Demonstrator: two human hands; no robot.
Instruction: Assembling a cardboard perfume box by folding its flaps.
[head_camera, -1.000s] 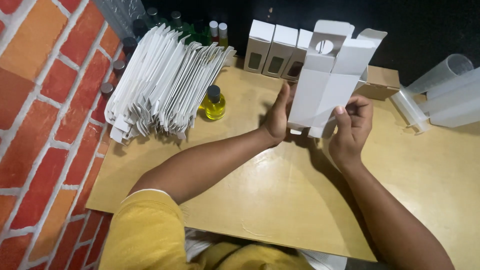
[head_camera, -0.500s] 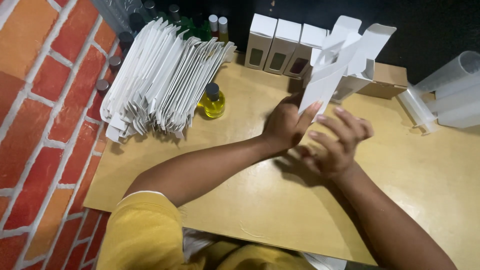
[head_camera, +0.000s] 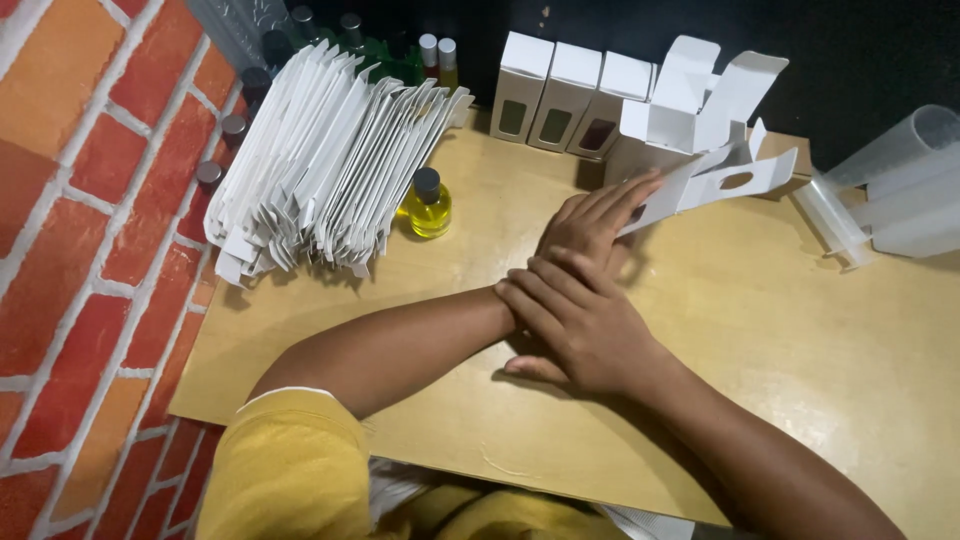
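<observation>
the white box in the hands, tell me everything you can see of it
The white carton looks like thin card, unfolded and half flattened, its top flaps standing open. A cut-out window shows in one panel. It leans tilted over the wooden table, before a row of closed white boxes. The left hand presses its lower edge; the right hand lies across the left wrist, off the carton.

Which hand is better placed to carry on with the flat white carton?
Left, probably. The left hand has its fingertips on the unfolded white carton, while the right hand lies across the left wrist, away from the carton, holding nothing.
</observation>
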